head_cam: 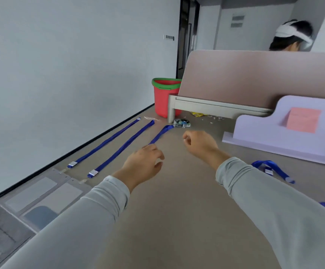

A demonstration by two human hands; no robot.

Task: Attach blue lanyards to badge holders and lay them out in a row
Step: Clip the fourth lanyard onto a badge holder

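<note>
Third blue lanyard (160,133): near end pinched by fingers of left hand (144,164). Right hand (198,144): fingers curled, whether holding anything cannot be told.

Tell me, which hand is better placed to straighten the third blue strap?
Left, probably. The left hand meets the near end of the third strap; the right hand hovers beside it, curled.

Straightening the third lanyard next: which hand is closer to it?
Left. The left hand is at the near end of the third lanyard, with its fingertips meeting the strap. The right hand is curled, off to the lanyard's right and apart from it.
</note>
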